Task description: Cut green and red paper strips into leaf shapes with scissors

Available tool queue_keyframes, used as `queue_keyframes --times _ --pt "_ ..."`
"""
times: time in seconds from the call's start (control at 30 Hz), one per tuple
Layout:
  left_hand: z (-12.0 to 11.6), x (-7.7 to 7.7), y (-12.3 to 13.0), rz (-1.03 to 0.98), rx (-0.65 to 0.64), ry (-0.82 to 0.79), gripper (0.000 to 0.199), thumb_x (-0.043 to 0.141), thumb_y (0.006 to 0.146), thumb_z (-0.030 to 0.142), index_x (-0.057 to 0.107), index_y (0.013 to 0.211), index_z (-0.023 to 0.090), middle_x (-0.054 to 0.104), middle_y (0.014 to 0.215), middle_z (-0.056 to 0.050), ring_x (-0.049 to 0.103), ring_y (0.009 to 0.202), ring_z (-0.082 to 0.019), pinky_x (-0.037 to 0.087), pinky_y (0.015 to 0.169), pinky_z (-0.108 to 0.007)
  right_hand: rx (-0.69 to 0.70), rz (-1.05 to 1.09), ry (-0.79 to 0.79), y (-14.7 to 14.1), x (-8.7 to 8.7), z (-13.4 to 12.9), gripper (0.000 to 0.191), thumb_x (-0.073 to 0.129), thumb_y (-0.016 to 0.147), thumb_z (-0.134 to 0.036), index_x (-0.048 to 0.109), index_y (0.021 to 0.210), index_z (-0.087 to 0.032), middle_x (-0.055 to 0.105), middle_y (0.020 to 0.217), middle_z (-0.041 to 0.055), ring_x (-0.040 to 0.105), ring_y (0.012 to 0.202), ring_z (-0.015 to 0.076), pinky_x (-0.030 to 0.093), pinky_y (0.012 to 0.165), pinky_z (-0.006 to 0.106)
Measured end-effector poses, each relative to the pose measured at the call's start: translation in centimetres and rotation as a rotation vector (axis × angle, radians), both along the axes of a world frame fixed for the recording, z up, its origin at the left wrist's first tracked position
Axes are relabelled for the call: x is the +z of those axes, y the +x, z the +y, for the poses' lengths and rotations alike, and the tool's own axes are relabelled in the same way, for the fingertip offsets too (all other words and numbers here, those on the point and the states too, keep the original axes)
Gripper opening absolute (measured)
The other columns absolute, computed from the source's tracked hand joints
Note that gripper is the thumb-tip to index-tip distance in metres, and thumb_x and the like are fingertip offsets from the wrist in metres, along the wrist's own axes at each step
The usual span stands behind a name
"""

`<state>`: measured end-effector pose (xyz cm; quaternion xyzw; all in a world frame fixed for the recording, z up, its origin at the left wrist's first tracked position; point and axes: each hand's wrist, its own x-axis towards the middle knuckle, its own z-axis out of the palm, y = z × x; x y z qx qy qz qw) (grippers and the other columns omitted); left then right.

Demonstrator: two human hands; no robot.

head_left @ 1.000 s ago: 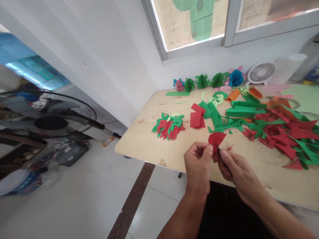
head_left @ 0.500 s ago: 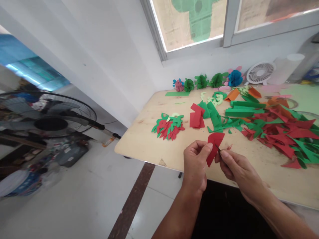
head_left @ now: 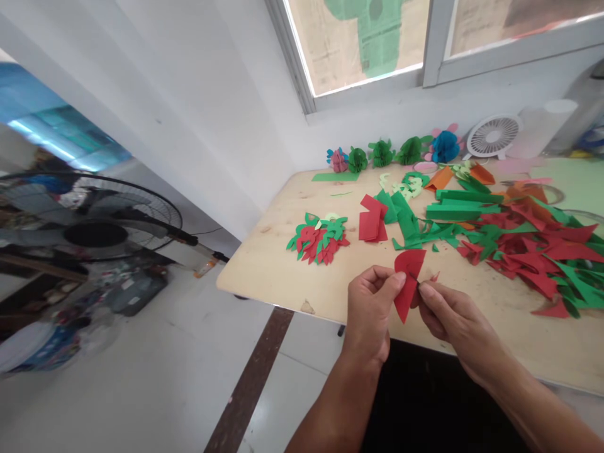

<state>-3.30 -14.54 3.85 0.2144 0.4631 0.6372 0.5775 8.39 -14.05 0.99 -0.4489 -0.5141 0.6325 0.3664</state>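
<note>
My left hand (head_left: 375, 308) pinches a folded piece of red paper (head_left: 406, 277) between thumb and fingers, just above the table's front edge. The paper has a rounded upper left side and tapers to a point at the bottom. My right hand (head_left: 450, 318) is closed around a thin dark tool (head_left: 417, 283), whose tip meets the paper's right edge. Most of the tool is hidden by my fingers, so its kind is unclear. Beyond my hands lie folded red paper pieces (head_left: 372, 220) and green paper strips (head_left: 408, 223).
A pile of cut red and green shapes (head_left: 321, 239) lies left on the wooden table (head_left: 264, 251). Red and green scraps (head_left: 542, 251) spread across the right. Paper honeycomb figures (head_left: 382, 153) and a small white fan (head_left: 494, 137) stand along the wall. A large floor fan (head_left: 94, 233) is at left.
The red paper has turned slightly in my left hand, its lower point swinging right. My right hand has shifted a little to the right with the dark tool, less of which shows now.
</note>
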Motion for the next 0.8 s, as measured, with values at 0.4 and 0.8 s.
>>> queue_keyframes --times 0.4,0.8 --pt "-0.29 -0.02 0.31 -0.081 -0.041 -0.033 0.019 0.073 0.062 0.023 0.056 0.061 0.015 0.056 0.052 0.002 0.05 0.05 -0.008 0.041 0.057 -0.022 0.004 -0.008 -0.004 0.26 0.4 0.0 0.043 0.045 0.087 -0.055 0.039 0.062 -0.021 0.028 0.05 -0.0068 0.021 0.044 0.0081 0.015 0.041 0.024" --pt "-0.47 -0.14 0.33 -0.142 -0.06 -0.06 0.021 0.075 0.059 0.023 0.056 0.059 0.015 0.056 0.055 0.001 0.051 0.054 -0.009 0.039 0.059 -0.023 0.014 0.004 0.0 0.46 0.14 -0.08 0.043 0.045 0.088 -0.055 0.04 0.062 -0.02 0.029 0.049 -0.007 0.021 0.044 0.0079 0.013 0.041 0.024"
